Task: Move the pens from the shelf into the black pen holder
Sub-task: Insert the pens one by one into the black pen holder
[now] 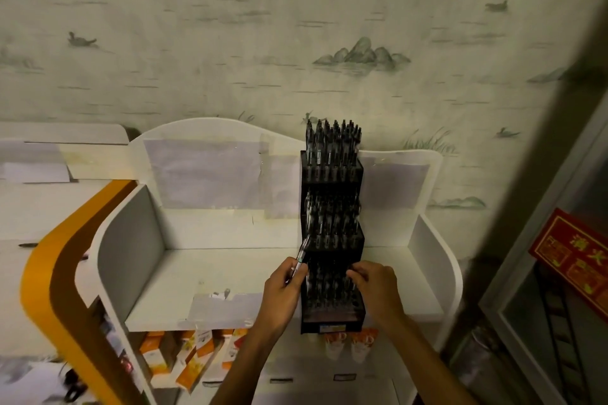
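- Left hand [285, 286]: raised from below with forearm angled up and to the right, back toward the camera, fingers curled and pinching a pen [300, 258] near its lower end.
- Pen: tilted, upper tip leaning right, touching the left edge of the black pen holder [331, 240] at its middle tier.
- Right hand [375, 286]: reached in from lower right, fingers bent together at the holder's lowest tier; whether clamped on anything, impossible to tell.
- Holder: upright on the white shelf [184, 276], toward its right side, three stepped tiers packed with dark pens.
- Orange boxes [184, 358]: stacked on the level below the shelf.
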The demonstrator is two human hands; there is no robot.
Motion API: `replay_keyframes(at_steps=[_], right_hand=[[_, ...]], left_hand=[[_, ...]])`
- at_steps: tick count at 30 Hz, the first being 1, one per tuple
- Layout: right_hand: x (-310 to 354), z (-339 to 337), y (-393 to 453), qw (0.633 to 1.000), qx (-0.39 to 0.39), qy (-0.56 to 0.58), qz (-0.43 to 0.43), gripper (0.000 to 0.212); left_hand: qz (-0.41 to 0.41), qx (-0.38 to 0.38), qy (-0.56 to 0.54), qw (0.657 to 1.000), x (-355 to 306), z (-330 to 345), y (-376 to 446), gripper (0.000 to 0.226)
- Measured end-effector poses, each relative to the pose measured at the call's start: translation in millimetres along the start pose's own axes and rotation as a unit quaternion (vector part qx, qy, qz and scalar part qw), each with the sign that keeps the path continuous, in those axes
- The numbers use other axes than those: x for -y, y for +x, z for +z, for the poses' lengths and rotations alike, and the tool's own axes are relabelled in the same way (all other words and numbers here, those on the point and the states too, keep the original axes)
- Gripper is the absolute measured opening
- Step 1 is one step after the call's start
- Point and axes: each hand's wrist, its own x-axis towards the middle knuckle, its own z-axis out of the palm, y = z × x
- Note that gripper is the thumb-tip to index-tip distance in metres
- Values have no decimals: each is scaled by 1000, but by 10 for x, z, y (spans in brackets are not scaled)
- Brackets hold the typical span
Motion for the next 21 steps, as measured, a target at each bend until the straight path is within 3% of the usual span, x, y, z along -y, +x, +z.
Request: replay_keyframes(at_steps=[14, 16, 18, 21], right_hand=[[-27, -77, -35, 993, 75, -73, 54, 40], [97, -157, 17, 995, 69, -30, 60, 28], [257, -216, 62, 992, 65, 89, 61, 15], [505, -287, 87, 953, 92, 278, 77, 10]], left_hand=[[4, 7, 31, 999, 53, -11, 94, 20], [13, 8, 34, 999, 21, 7, 116, 19], [23, 11, 47, 999, -2, 32, 140, 21], [33, 29, 87, 995, -3, 78, 174, 18]])
